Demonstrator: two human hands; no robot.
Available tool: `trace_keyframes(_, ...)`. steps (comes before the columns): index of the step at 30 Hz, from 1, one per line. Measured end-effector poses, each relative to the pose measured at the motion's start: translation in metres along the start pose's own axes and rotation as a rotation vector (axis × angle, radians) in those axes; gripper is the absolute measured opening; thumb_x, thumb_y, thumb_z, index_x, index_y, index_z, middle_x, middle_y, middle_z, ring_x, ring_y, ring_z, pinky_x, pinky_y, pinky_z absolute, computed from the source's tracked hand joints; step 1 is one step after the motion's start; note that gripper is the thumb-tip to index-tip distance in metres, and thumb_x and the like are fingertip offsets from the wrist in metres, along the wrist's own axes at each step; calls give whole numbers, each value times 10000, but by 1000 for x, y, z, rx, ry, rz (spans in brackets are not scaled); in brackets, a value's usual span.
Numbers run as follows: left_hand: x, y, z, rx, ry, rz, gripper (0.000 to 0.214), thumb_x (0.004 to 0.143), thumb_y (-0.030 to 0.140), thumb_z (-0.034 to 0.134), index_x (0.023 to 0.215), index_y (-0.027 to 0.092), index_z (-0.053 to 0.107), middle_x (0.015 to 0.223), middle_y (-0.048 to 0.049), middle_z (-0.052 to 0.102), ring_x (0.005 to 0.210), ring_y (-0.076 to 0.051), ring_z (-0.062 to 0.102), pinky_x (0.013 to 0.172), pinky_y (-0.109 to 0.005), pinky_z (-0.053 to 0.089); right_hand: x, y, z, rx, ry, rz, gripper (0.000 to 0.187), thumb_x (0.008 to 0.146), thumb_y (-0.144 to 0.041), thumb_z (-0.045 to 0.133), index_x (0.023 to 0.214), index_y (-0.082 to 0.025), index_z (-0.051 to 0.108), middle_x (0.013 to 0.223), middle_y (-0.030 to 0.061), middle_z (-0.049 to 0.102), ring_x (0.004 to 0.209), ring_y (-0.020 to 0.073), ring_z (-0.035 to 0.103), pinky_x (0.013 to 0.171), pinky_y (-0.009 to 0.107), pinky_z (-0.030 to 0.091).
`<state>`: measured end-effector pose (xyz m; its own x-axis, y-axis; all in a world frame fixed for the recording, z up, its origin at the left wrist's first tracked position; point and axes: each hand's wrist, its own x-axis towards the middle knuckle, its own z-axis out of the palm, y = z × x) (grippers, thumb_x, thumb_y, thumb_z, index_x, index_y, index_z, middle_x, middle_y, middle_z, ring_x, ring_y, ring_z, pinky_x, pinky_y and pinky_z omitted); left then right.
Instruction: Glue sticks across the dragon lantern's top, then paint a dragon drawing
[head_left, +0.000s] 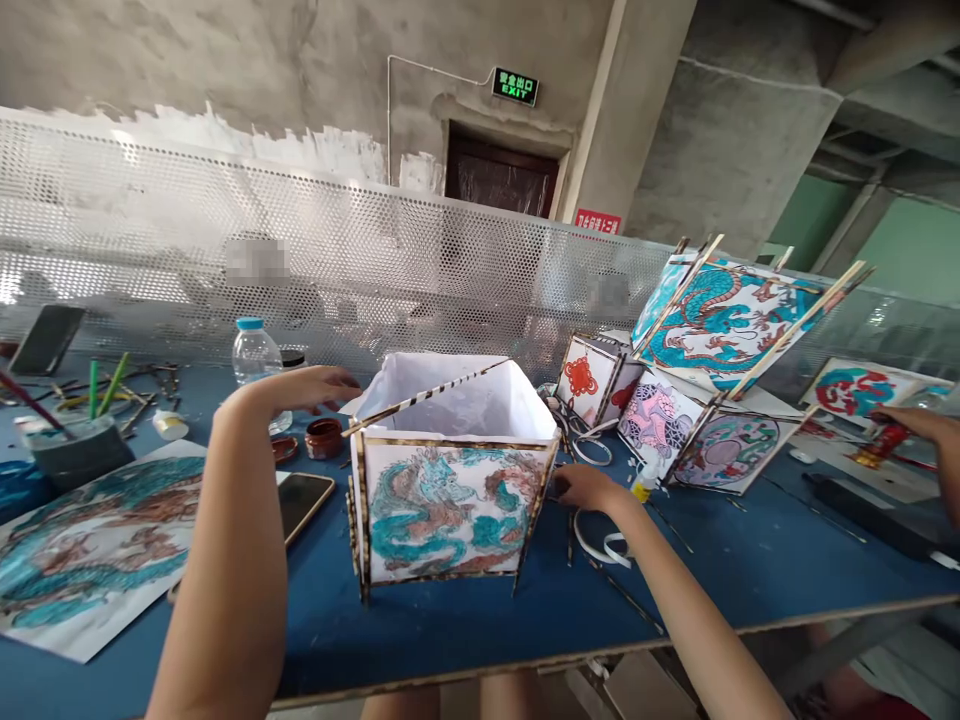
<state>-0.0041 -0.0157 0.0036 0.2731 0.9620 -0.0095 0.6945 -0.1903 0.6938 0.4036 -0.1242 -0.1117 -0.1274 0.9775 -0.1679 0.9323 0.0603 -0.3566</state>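
Note:
A four-sided paper lantern (457,515) stands upright in front of me, with a teal and brown dragon on its near panel and dark-spotted sticks along its edges. Its top is open, and one striped stick (435,395) lies slantwise across it. My left hand (326,387) is at the far left corner, fingers stretched out and apart; whether they touch the paper is unclear. Against the right side, my right hand (589,487) has its fingers curled in at the lantern's edge, their tips partly hidden. White tape (604,545) lies below my right wrist.
At left are a painted dragon sheet (97,540), a phone (306,503), a brush cup (75,450), a paint jar (324,438) and a water bottle (259,350). Other lanterns (727,320) stand at right, near another person's hand (919,425). A perforated metal screen (420,270) runs behind.

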Motion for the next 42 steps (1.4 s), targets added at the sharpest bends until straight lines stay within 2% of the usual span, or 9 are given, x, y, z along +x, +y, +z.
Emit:
trace_keyframes(3, 0, 3, -2, 7, -105, -90, 410, 618, 411, 651, 985, 229, 631, 1050, -38, 672, 901, -221, 634, 626, -220, 488, -4, -11, 9, -69, 62, 18, 223, 746, -267, 562, 928, -184, 661, 966, 95, 675, 927, 261, 601, 731, 322, 421)
trace_keyframes(5, 0, 4, -3, 21, -83, -113, 424, 614, 408, 645, 996, 225, 624, 1061, -43, 665, 934, -232, 622, 638, -226, 489, -6, -24, 21, -96, 51, 15, 258, 779, -350, 522, 904, -178, 669, 953, 115, 679, 913, 284, 611, 712, 336, 421)
trace_keyframes(11, -4, 5, -4, 44, -87, -123, 478, 605, 486, 630, 1009, 230, 614, 1094, -43, 646, 983, -231, 600, 682, -230, 489, -9, -45, 38, -87, -15, 21, 284, 725, -405, 585, 881, -192, 690, 964, 114, 682, 897, 285, 623, 684, 316, 425)
trace_keyframes(15, -4, 4, -4, 31, -85, -120, 479, 582, 501, 648, 979, 234, 619, 1086, -52, 649, 975, -251, 605, 673, -248, 495, -8, -41, 33, -44, -3, 66, 209, 681, -347, 618, 808, -193, 681, 898, 101, 680, 870, 275, 616, 659, 299, 413)
trace_keyframes(18, -4, 4, -4, 26, -84, -118, 465, 569, 480, 668, 959, 231, 627, 1088, -54, 648, 967, -265, 607, 670, -264, 500, -10, -32, 25, 3, 12, 108, 115, 651, -275, 606, 669, -167, 641, 740, 94, 656, 735, 257, 610, 589, 295, 384)
trace_keyframes(21, -5, 3, -5, 8, -79, -130, 464, 573, 467, 673, 967, 229, 623, 1093, -53, 645, 970, -262, 606, 671, -263, 501, -19, -19, 12, 98, 25, 92, 144, 668, -263, 553, 567, -162, 567, 585, 47, 582, 594, 193, 557, 531, 273, 340)
trace_keyframes(27, -4, 2, -6, 12, -67, -128, 456, 596, 481, 661, 966, 219, 621, 1106, -70, 637, 981, -272, 603, 681, -279, 507, -53, 1, -15, 412, 138, 38, 195, 778, -328, 414, 860, -197, 532, 761, 0, 578, 651, 122, 513, 493, 209, 317)
trace_keyframes(32, -6, 4, -5, 9, -59, -124, 471, 569, 469, 670, 953, 201, 616, 1124, -88, 628, 985, -281, 599, 679, -288, 507, -72, -8, -19, 850, 181, -16, 163, 745, -340, 518, 821, -200, 487, 677, -36, 484, 594, 89, 445, 452, 194, 223)
trace_keyframes(42, -12, 5, -7, 39, -123, -102, 580, 639, 523, 595, 1102, 177, 544, 1244, -104, 560, 1005, -266, 587, 754, -307, 493, -88, -27, -23, 1045, 318, -136, 209, 754, -362, 615, 845, -205, 512, 705, -28, 470, 582, 82, 394, 442, 208, 216)
